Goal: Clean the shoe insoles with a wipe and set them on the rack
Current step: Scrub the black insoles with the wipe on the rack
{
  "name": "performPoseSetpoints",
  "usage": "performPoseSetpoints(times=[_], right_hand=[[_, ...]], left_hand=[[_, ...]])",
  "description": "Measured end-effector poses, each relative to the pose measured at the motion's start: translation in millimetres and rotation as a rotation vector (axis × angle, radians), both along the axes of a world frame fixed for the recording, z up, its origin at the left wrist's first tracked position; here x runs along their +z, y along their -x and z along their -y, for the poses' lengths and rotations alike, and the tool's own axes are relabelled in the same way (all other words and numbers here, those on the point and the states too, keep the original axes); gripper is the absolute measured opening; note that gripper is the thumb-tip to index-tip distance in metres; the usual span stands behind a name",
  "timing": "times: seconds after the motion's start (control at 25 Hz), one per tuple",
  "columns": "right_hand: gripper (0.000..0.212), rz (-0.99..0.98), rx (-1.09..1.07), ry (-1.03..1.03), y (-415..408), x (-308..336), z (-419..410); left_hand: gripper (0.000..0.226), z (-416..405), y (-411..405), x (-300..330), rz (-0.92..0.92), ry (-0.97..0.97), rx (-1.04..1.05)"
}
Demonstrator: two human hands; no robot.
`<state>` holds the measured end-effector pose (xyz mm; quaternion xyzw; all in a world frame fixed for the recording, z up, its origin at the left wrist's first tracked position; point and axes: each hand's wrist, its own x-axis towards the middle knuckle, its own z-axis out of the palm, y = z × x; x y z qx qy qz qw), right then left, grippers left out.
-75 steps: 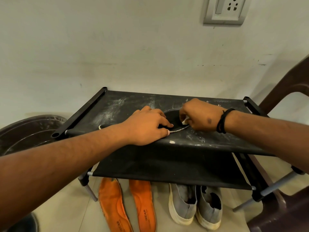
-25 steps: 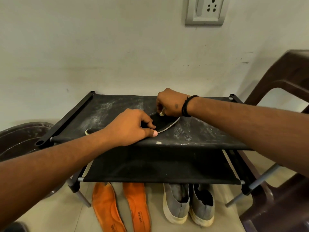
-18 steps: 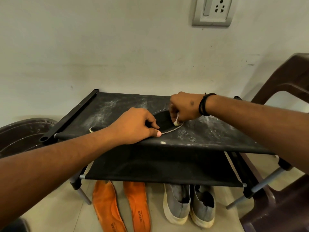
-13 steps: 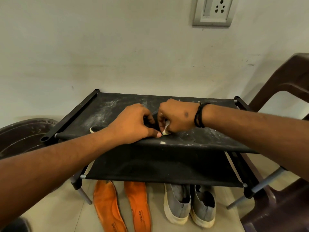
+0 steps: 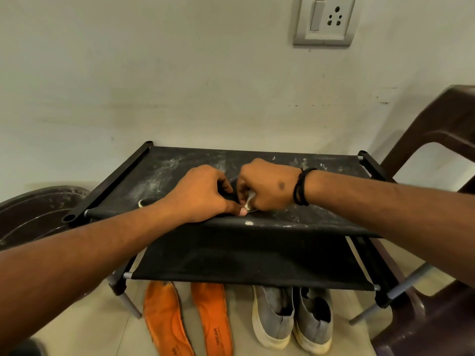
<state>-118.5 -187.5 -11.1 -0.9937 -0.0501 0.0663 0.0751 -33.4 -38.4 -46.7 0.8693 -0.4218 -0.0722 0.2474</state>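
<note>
- Hands meet over the top shelf of the black fabric rack (image 5: 321,217), close to its front edge and a little left of the middle.
- Left hand (image 5: 203,194) lies knuckles-up on a black insole (image 5: 147,201), fingers curled down onto it and thumb stretched along the front edge of the shelf; it presses the insole flat against the fabric.
- Only small parts of that insole show: a pale-rimmed end peeking out just left of the left wrist, and a dark sliver between the two hands. The rest is hidden beneath them.
- Right hand (image 5: 267,187) is balled tightly, fingers curled round a small white wipe (image 5: 249,201), which pokes out at the underside of the fist and touches the insole right beside the left thumb tip.
- A black cord bracelet (image 5: 302,186) circles the right wrist.
- The top shelf is streaked with whitish dust, thickest toward its back-left and right parts; a small white fleck (image 5: 248,223) sits on the front edge just below the hands.
- A lower shelf (image 5: 244,260) of the same black fabric hangs beneath, nearer the viewer.
- On the tiled floor under the front edge of the rack lie two orange insoles (image 5: 190,322) side by side, toward the left; the right one bears the letters "WEAR".
- Just right of them stands a pair of grey slip-on shoes (image 5: 293,319) with cream soles.
- A dark brown plastic chair (image 5: 437,140) stands at the right end of the rack, a dark round tub (image 5: 33,214) at the left end.
- A wall socket with switch (image 5: 325,20) is fixed to the pale wall above.
</note>
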Motion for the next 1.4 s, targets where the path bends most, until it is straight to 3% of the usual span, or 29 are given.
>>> performPoseSetpoints(times=[0.32,0.6,0.76,0.92,1.08,1.16,1.28,1.4], right_hand=[[0.009,0.144,-0.319,0.137,-22,-11,68],[0.012,0.167,-0.273,-0.036,-39,-15,41],[0.01,0.073,-0.133,-0.093,-28,-13,25],[0.005,0.003,-0.171,-0.092,-19,-6,41],[0.008,0.157,-0.299,0.069,-35,-17,45],[0.012,0.201,-0.324,0.028,-46,-20,35],[0.016,0.189,-0.235,-0.064,-57,-20,11],[0.006,0.097,-0.105,-0.095,-51,-14,-8]], left_hand=[[0.054,3,0,0,-0.01,-0.008,0.0],[0.053,1,-2,-1,0.0,-0.004,0.027],[0.05,-1,-1,-1,0.013,-0.008,0.024],[0.049,3,-2,-1,0.015,-0.005,0.014],[0.051,5,-3,-2,-0.005,0.0,0.031],[0.051,5,-3,-3,-0.009,0.005,0.058],[0.056,3,-2,-2,0.018,0.028,0.132],[0.067,1,-1,0,0.068,0.023,0.175]])
